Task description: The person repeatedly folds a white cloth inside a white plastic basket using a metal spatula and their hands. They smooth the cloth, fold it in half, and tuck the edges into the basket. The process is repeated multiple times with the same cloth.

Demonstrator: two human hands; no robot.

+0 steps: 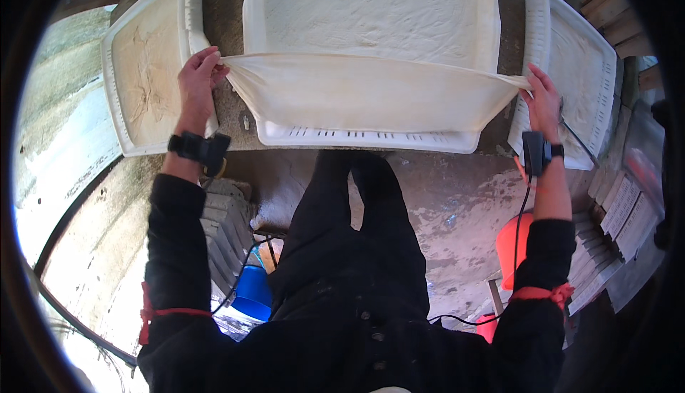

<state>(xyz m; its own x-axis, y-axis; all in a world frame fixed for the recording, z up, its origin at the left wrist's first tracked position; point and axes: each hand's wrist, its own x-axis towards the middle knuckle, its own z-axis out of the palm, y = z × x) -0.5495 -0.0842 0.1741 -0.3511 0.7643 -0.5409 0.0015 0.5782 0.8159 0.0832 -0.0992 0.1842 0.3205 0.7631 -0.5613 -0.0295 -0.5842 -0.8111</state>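
Observation:
A pale cream cloth [369, 93] is stretched between my hands, raised along its near edge. My left hand [200, 80] pinches one corner, and my right hand [540, 96] grips the opposite corner. Below the cloth's lower fold shows the slotted near wall of a white plastic tray [369, 139]. Beyond the raised edge, a wrinkled off-white sheet surface [374, 13] fills the tray; I cannot tell whether it is cloth or the contents. Each of my wrists wears a strapped black device.
White slotted trays with cloth-like linings stand at left [109, 88] and right [546, 45]. A thin dark rod [580, 139] lies at the right tray. Below are a blue bucket [252, 292], a red bucket [511, 243] and stacked grey blocks [225, 238]. Black cables hang from both wrists.

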